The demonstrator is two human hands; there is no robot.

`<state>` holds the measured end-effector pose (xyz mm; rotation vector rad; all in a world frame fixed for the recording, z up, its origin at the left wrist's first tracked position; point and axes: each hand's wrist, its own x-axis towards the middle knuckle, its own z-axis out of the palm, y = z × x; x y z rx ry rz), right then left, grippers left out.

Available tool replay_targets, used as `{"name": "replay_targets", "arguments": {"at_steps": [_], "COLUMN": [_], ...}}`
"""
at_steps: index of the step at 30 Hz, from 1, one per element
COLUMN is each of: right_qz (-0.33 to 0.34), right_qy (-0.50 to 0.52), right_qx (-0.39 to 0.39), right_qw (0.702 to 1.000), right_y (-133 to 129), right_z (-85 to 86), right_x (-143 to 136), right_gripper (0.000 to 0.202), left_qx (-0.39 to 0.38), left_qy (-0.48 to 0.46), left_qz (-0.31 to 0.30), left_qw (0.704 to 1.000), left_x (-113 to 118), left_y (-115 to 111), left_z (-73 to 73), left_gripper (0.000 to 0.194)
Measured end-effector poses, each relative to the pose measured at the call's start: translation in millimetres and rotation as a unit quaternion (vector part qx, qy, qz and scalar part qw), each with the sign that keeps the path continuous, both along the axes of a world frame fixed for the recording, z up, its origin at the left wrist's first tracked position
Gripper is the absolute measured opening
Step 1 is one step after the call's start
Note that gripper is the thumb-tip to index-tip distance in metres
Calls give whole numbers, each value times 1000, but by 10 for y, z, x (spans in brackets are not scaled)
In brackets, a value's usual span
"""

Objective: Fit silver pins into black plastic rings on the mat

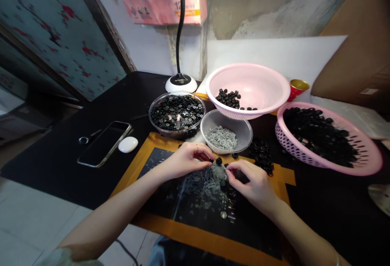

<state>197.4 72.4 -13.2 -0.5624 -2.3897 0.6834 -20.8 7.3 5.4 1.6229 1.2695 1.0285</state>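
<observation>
So the left hand is curled up, fingertips pinched on a small round black plastic piece, while the right hand is pinched shut too, though I can't tell on what. Both sit over a loose pile of small silver screws on the black-and-orange mat, just in front of the clear bowl of screws.

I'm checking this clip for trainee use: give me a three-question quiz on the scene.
1. True or false: the phone lies left of the left hand.
2. Which container holds the screws? A) pink bowl B) grey bowl C) pink basket
3. What lies on the mat between the left hand and the right hand?

Key: 1 true; 2 B; 3 loose screws and small black parts.
</observation>
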Motion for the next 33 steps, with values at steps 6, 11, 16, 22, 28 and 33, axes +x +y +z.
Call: {"name": "replay_targets", "arguments": {"at_steps": [6, 11, 16, 22, 28, 33], "right_qz": [-14, 13, 28, 35, 11, 1], "right_qy": [15, 12, 15, 21, -7, -5], "right_qx": [-84, -90, -94, -111, -172, -147], "right_qw": [996, 996, 995, 993, 985, 989], "right_y": [-84, -86, -76, -77, -91, -86], "right_z": [50, 58, 63, 59, 63, 56], "right_x": [29, 21, 27, 31, 24, 22], "right_gripper": [5, 7, 8, 8, 10, 9], "left_qx": [-23, -17, -9, 33, 70, 11], "left_qy": [-28, -21, -12, 23, 36, -12], "left_qz": [-33, -33, -22, -34, -30, 0], "left_qw": [999, 999, 1000, 999, 996, 1000], "left_x": [82, 90, 99, 101, 120, 130], "left_y": [-37, -44, -32, -32, -46, -45], "left_z": [4, 10, 1, 13, 45, -26], "left_gripper": [18, 18, 15, 16, 13, 14]}}
